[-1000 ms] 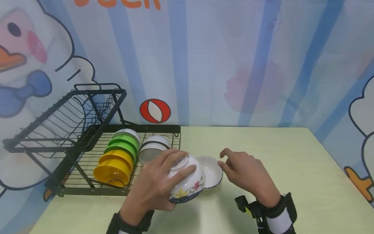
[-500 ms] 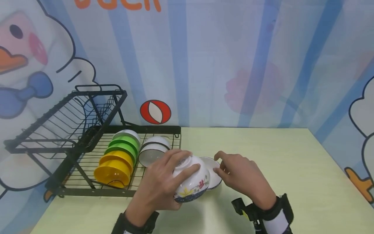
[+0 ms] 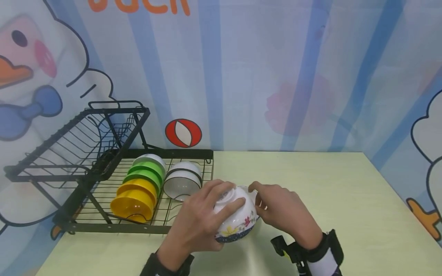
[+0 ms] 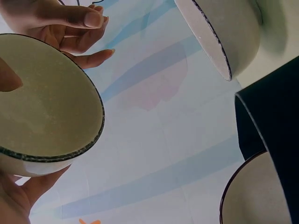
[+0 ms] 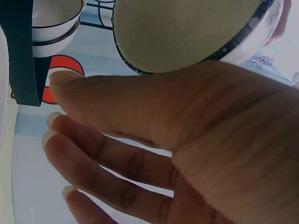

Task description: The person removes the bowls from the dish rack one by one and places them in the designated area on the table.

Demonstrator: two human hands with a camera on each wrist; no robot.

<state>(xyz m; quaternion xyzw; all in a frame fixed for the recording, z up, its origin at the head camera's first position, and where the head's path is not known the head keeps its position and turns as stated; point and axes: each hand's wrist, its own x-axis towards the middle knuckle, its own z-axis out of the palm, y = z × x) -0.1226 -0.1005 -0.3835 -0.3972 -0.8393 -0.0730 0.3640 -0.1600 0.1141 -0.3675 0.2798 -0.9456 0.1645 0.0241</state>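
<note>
One glossy white flower-printed round bowl is tilted in my left hand's grip above the pale green table, right hand loose beside it, so I'd guess handover prep, needing a gentle rim pinch next.

Apparently spelling "DUCK" in thick, rounded orange letters on the printed backdrop, running level, high above the backdrop's lower edge and over the left part of that edge, and losing the tops of the strokes at the upper border of the head view. Showing also, at the bottom border of the left wrist view, orange strokes on the backdrop, being cropped too far for reading. Bearing faint marks on the foot of the flowered bowl, appearing too small for making out.
</note>
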